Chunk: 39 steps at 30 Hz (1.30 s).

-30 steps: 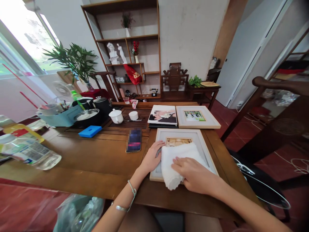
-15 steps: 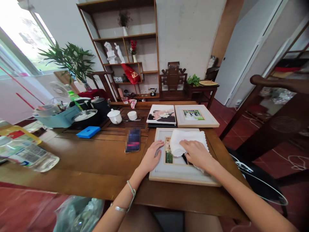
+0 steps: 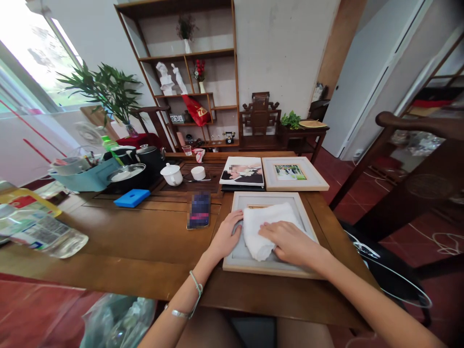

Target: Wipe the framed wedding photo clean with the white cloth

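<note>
A light wooden picture frame (image 3: pixel 308 217) lies flat on the brown table (image 3: pixel 145 246) in front of me. My left hand (image 3: pixel 228 234) rests on its left edge, fingers apart and holding nothing. A folded white cloth (image 3: pixel 253 227) covers most of the picture in the middle. My right hand (image 3: pixel 290 240) presses on the cloth and grips it. Behind lie a second frame with a green photo (image 3: pixel 290 172) and, to its left, a black and white photo panel (image 3: pixel 242 171) on a dark item.
A phone (image 3: pixel 199 210), a blue block (image 3: pixel 132 197), a white lidded cup (image 3: pixel 171 174) and a small white cup (image 3: pixel 198 173) are left of the frames. Bottles (image 3: pixel 43 232) lie at far left. A dark chair (image 3: pixel 409 193) stands at right.
My right hand has moved the cloth left and toward me across the frame, covering the picture's left part. My left hand stays in place.
</note>
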Tool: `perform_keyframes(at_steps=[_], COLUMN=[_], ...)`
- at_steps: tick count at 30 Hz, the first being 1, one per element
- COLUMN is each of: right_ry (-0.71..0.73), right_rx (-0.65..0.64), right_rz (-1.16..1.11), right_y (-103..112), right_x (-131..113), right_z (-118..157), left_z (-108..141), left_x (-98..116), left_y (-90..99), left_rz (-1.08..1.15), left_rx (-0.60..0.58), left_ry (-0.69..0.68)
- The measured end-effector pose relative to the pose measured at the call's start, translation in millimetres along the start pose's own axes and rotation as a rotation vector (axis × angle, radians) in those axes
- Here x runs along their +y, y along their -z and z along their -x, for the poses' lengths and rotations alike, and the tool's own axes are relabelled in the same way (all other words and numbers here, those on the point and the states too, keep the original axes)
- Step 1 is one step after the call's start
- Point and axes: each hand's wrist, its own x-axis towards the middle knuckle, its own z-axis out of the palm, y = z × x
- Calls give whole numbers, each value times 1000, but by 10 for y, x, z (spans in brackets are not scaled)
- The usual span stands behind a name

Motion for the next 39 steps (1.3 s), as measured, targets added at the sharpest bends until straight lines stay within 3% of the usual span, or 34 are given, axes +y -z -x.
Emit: perform_keyframes(at_steps=[5,7,13,16,22,30,39], right_ry=[-218,-237,-47,41,-2,-145,101], right_rx=[43,29,-73,-56,30,93,-9], right_rz=[139,184,55,-31,-78,60,-167], right_y=[4,8,68,53,-26,-102,21], right_x=[213,205,-89,-186,-96,53,-27], right_z=[-58,-63,34,78,34,-66,19], left_z=[8,7,-1,-6,-7,0,-10], left_x=[-7,-2,11,10,0,-2,38], left_y=[2,4,6,8,15,2,24], left_rz=[15,16,8,8,3,13,13], left_rx=[-1,-1,-8,-9,-3,-2,-23], left_ry=[-12,-10,-11,-18,-11,-21,11])
